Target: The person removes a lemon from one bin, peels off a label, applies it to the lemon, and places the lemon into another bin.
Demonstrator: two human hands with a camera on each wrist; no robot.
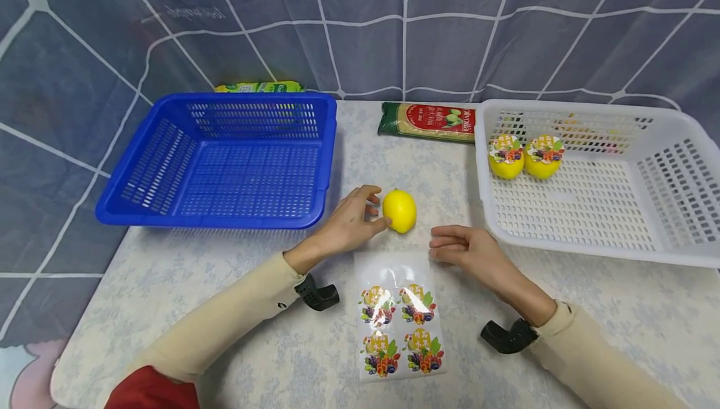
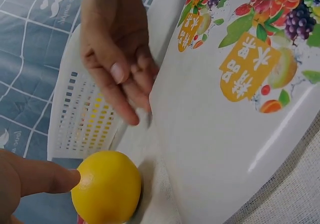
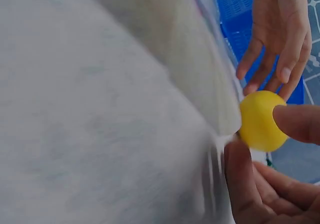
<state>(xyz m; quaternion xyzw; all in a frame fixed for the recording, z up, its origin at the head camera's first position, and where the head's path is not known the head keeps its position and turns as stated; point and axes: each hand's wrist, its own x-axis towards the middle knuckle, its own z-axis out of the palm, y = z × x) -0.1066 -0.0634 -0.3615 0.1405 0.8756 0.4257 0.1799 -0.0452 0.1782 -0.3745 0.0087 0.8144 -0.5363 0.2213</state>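
Observation:
A yellow lemon (image 1: 399, 211) sits on the table between the two hands. Beside its left edge is my left hand (image 1: 350, 220), fingers loosely bent and apart from the fruit, the thumb tip right at the lower left of the peel. My right hand (image 1: 478, 256) hovers to the right of the lemon with relaxed fingers and nothing in them. Below both hands lies a glossy sheet (image 1: 394, 268) bearing several round fruit stickers (image 1: 418, 304). In the left wrist view, a fingertip of the left hand overlaps the lemon (image 2: 107, 186).
A blue basket (image 1: 210, 220) stands at the left. At the right, a white basket (image 1: 602, 254) holds two lemons (image 1: 542, 170) with fruit stickers on top. A red and green packet (image 1: 427, 122) lies at the back, and another green packet (image 1: 260, 87) shows behind the blue basket.

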